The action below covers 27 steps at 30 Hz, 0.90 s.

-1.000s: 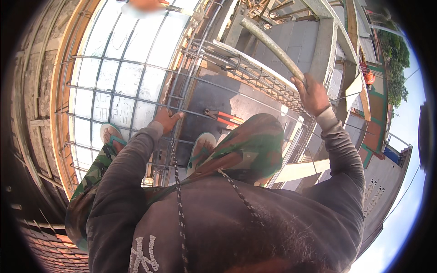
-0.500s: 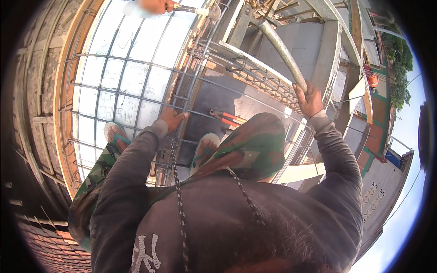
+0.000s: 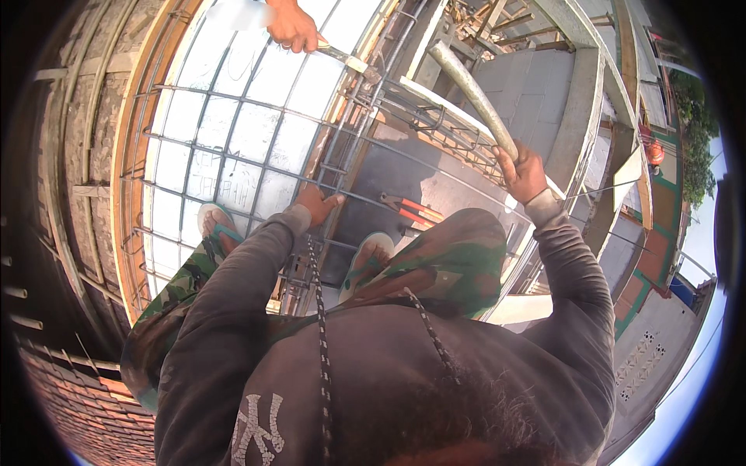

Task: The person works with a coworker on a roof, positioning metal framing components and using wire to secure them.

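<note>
My right hand (image 3: pixel 522 172) is wrapped round the lower end of a thick, pale grey pole (image 3: pixel 472 89), which slants up and away to the left. My left hand (image 3: pixel 317 206) is closed over the steel rebar (image 3: pixel 334 169) at the side of a tied grid, with the thumb pointing right. Red-handled pliers (image 3: pixel 412 208) lie on the dark panel between my two hands. At the top, a co-worker's hand (image 3: pixel 294 29) grips a hammer-like tool (image 3: pixel 346 59), its head by the rebar bundle.
White sheets (image 3: pixel 229 124) lie under the rebar grid, edged by a wooden board (image 3: pixel 134 147) on the left. My sandalled feet straddle the rebar bundle. Concrete beams (image 3: pixel 579 113) stand at right, roof tiles (image 3: pixel 85 404) at lower left. Another person (image 3: pixel 655 153) is far off.
The whole view has shifted, so everything sits further right. The co-worker's hand and tool show lower and more fully. Both my hands keep their holds.
</note>
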{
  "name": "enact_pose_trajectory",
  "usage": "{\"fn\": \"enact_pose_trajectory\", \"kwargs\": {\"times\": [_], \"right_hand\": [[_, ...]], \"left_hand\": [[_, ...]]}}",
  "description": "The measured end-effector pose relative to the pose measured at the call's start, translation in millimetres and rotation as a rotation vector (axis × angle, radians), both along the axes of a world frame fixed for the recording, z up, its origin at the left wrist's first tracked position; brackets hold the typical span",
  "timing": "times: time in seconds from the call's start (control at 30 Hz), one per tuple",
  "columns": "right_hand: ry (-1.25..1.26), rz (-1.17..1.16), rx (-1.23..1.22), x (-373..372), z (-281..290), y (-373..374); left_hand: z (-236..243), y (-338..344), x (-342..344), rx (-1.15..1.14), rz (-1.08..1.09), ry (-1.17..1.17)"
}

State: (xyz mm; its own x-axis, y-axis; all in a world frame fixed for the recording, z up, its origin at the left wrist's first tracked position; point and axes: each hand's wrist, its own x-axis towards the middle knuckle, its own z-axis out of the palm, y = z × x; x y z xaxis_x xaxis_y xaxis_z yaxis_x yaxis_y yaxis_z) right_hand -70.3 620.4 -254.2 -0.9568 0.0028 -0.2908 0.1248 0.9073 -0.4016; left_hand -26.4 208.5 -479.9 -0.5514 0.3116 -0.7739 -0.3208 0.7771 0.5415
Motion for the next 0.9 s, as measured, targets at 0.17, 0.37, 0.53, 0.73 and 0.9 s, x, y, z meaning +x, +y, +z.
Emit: {"fn": "enact_pose_trajectory", "kwargs": {"times": [0.17,0.37,0.53,0.73,0.9], "right_hand": [[-0.506,0.079,0.523,-23,-8,33],[-0.08,-0.124,0.12,-3,-4,-13],[-0.534,0.037,0.514,23,-46,26],[-0.346,-0.089,0.305,36,-37,0],[0.052,-0.115,0.029,40,-57,-23]], "left_hand": [[-26,2,18,0.008,-0.023,0.309],[-3,3,0,-0.062,-0.034,-0.076],[-3,11,-10,-0.129,-0.039,-0.153],[-10,9,3,-0.151,-0.039,-0.166],[-20,9,6,-0.105,-0.013,-0.052]]}}
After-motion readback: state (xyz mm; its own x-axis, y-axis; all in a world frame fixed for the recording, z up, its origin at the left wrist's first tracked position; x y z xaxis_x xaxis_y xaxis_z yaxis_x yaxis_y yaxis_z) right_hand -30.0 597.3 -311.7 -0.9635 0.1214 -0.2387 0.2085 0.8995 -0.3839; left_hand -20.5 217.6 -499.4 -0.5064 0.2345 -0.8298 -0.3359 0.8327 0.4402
